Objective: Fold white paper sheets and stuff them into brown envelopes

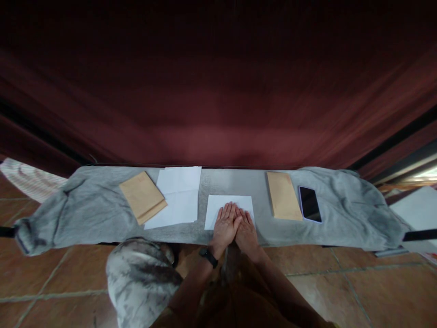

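Note:
A white sheet of paper point(212, 210), which looks folded, lies in front of me on the grey cloth. My left hand point(226, 227), with a dark watch point(208, 257) at its wrist, rests flat on the paper with fingers stretched out. Beside it, my right hand point(246, 232) also lies flat on the sheet, its thumb side touching or tucked under the left hand. Neither hand grips anything. The lower part of the paper is hidden beneath both palms.
Left of the paper lie white sheets with crease lines point(180, 196) and brown envelopes point(141, 193). To the right are more brown envelopes point(283, 196) and a phone point(310, 204). A grey cloth point(235, 180) covers the narrow surface; a dark red panel point(218, 114) rises behind it.

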Demonstrator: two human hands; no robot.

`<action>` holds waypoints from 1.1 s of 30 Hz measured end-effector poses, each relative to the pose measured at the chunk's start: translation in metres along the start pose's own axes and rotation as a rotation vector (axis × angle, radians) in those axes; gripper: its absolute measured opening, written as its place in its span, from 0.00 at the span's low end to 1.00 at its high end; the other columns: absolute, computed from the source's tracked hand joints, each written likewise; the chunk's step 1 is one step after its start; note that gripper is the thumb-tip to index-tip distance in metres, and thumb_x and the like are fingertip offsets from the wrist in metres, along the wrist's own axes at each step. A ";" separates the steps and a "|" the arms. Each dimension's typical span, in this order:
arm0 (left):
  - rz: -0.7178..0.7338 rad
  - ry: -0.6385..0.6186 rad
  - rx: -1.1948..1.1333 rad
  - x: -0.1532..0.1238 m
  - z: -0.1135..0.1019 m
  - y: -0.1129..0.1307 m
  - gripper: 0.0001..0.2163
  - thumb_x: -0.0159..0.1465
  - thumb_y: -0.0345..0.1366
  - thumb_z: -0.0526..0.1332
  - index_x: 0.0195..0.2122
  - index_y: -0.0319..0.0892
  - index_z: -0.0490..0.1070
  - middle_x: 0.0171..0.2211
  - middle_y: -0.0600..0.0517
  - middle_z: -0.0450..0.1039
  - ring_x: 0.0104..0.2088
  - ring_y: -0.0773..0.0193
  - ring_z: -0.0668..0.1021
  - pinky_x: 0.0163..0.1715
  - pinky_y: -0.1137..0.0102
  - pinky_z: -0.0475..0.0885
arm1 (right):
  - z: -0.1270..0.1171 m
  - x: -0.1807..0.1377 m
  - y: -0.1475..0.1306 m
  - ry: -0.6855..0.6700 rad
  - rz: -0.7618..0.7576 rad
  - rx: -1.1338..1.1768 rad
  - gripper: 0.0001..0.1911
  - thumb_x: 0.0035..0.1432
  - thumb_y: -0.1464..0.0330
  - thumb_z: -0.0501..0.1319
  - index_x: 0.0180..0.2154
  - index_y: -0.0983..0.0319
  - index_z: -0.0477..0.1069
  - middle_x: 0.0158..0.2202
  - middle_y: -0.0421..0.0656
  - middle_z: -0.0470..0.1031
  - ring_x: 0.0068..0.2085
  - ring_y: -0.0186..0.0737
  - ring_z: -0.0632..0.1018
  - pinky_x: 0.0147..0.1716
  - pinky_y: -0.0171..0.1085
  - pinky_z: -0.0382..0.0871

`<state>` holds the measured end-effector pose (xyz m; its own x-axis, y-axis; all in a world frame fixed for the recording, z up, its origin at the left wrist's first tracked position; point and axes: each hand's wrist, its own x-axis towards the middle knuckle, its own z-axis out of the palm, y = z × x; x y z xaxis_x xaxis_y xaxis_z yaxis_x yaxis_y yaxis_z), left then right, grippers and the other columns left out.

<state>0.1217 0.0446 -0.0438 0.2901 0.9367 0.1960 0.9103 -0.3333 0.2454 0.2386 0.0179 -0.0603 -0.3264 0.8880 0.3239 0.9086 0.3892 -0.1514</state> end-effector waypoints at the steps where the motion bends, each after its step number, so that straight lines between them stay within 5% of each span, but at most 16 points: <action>1: -0.009 -0.010 0.003 0.005 0.000 -0.003 0.25 0.74 0.44 0.44 0.69 0.39 0.58 0.68 0.46 0.60 0.70 0.58 0.60 0.68 0.56 0.57 | -0.001 0.000 0.000 -0.006 0.001 0.001 0.32 0.68 0.72 0.50 0.71 0.64 0.50 0.70 0.50 0.57 0.70 0.47 0.59 0.69 0.52 0.51; 8: -0.086 -0.023 0.060 0.026 -0.001 -0.024 0.26 0.74 0.44 0.43 0.69 0.38 0.57 0.70 0.46 0.56 0.71 0.56 0.56 0.70 0.54 0.52 | -0.003 0.003 -0.001 0.005 0.051 0.007 0.26 0.71 0.69 0.47 0.68 0.68 0.58 0.68 0.51 0.62 0.69 0.47 0.62 0.68 0.51 0.51; 18: -0.227 0.027 0.131 0.008 -0.007 -0.041 0.27 0.73 0.40 0.45 0.70 0.32 0.53 0.71 0.40 0.52 0.72 0.53 0.53 0.70 0.53 0.51 | 0.001 0.009 0.011 0.019 0.263 0.029 0.27 0.73 0.66 0.45 0.67 0.72 0.58 0.69 0.59 0.58 0.69 0.52 0.61 0.66 0.55 0.56; 25: -0.206 -0.014 0.159 0.008 -0.009 -0.041 0.26 0.72 0.36 0.48 0.70 0.39 0.54 0.72 0.42 0.48 0.72 0.52 0.53 0.69 0.51 0.52 | 0.017 0.057 -0.005 -0.031 0.139 0.134 0.26 0.73 0.64 0.45 0.66 0.67 0.61 0.69 0.51 0.61 0.69 0.44 0.62 0.68 0.48 0.52; 33: -0.210 0.035 0.129 0.008 -0.009 -0.041 0.25 0.72 0.39 0.48 0.70 0.41 0.57 0.71 0.43 0.52 0.71 0.52 0.54 0.69 0.51 0.54 | 0.026 0.054 0.006 0.015 0.153 0.043 0.26 0.73 0.64 0.49 0.68 0.67 0.58 0.69 0.53 0.59 0.69 0.47 0.61 0.68 0.51 0.50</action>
<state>0.0844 0.0644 -0.0440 0.0817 0.9789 0.1871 0.9804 -0.1128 0.1618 0.2201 0.0746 -0.0679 -0.1806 0.9341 0.3079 0.9353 0.2599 -0.2401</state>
